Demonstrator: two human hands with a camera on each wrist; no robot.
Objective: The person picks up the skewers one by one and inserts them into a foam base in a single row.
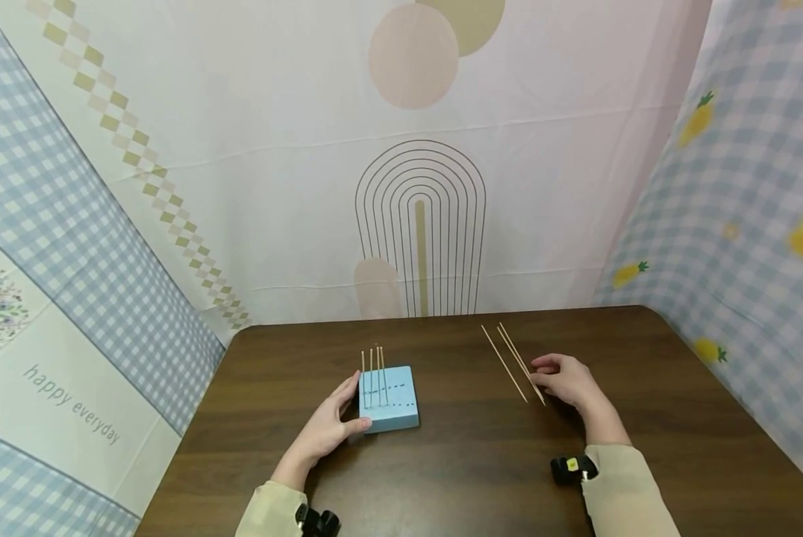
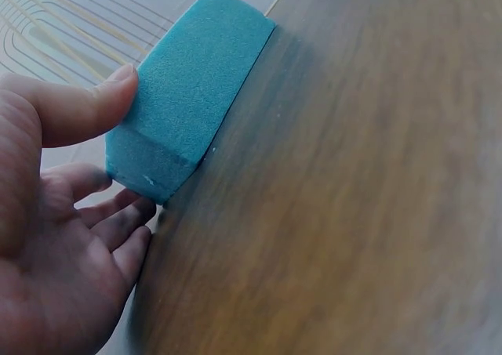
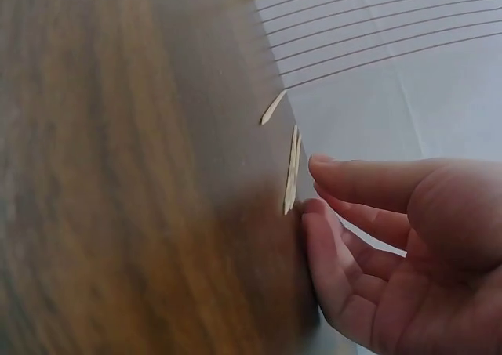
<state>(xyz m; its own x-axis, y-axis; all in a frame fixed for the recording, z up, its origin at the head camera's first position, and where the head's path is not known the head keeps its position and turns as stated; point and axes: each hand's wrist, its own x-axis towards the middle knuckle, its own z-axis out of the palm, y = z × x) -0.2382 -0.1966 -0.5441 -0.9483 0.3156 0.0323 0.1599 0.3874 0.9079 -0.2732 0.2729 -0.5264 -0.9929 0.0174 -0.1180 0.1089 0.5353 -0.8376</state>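
Note:
A light-blue foam block sits on the table, with several thin bamboo skewers standing upright along its left part. Rows of small dark marks run across its top. My left hand grips the block's left side, its thumb on the near face and the other fingers around the left side. To the right, three skewers lie on the wood: a single skewer and a close pair. Beside the pair's near end hovers my right hand, fingers loosely bent; the right wrist view shows the pair apart from its fingertips.
The brown wooden table ends at a patterned cloth backdrop. Checked cloths hang at the left and right. A small black camera sits on each wrist, below beige sleeves.

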